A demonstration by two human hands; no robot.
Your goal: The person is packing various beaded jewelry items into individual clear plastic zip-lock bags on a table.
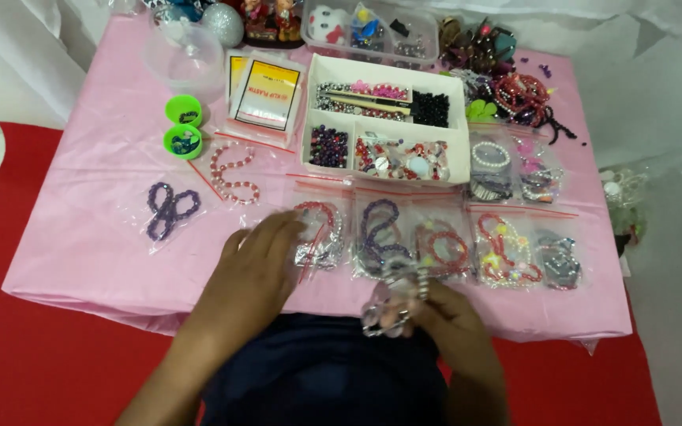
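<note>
My right hand (447,319) holds a small clear plastic bag with a beaded bracelet (392,304) just above the near edge of the pink table (88,237). My left hand (254,272) lies flat with fingers apart, its tips touching a bagged red and silver bracelet (321,229). Beyond my hands lies a row of bagged bracelets: a purple one (380,229), a red one (444,244), a red and yellow one (503,248) and a dark grey one (558,260).
A white divided tray (459,146) of beads stands at the table's middle back. Two green cups (183,126), a clear lid (187,51), packs of small bags (266,95), a purple bagged bracelet (169,209), a pink one (234,173) and a clear box (372,31) surround it. Red floor covering lies below.
</note>
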